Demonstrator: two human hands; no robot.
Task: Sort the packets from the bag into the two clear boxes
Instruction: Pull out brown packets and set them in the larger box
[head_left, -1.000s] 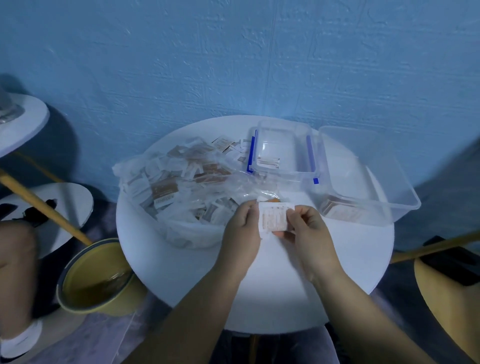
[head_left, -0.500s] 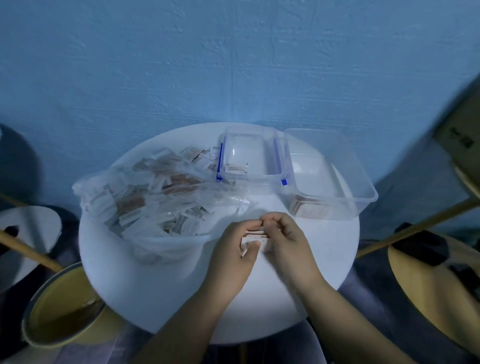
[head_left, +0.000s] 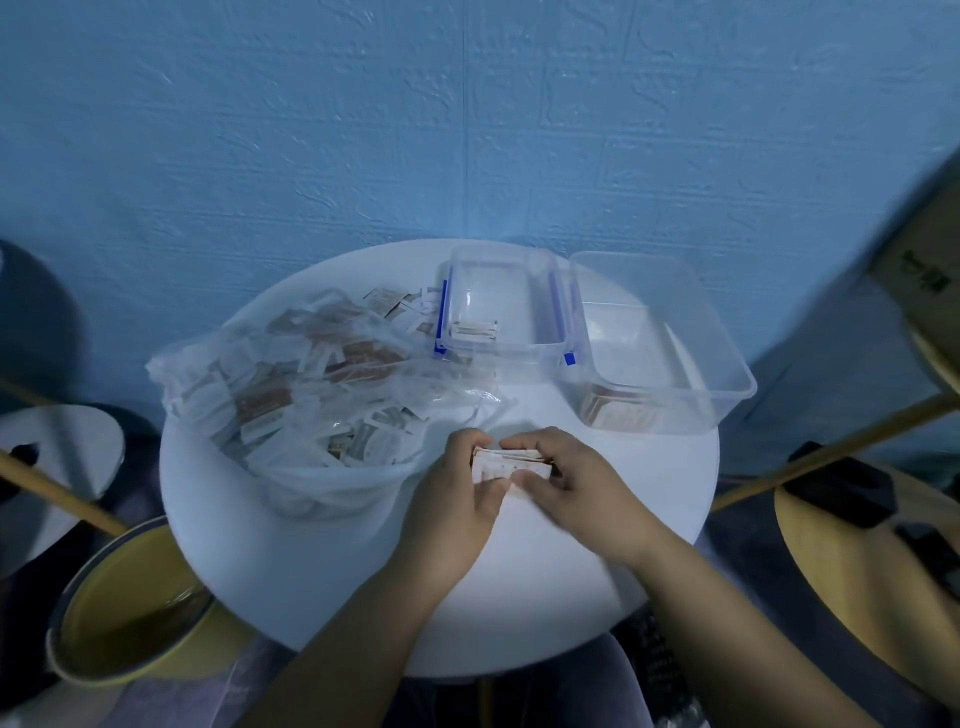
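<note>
early on, i'd say: bag full, few packets in both boxes. l hand & r hand both pinch a small stack.

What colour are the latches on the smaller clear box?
Blue; the latches show best in the head view.

One blue-clipped box, one larger box, one bag, one packet stack, one left hand, one right hand.

Small stack of packets pinched between left hand and right hand above white table.
</note>
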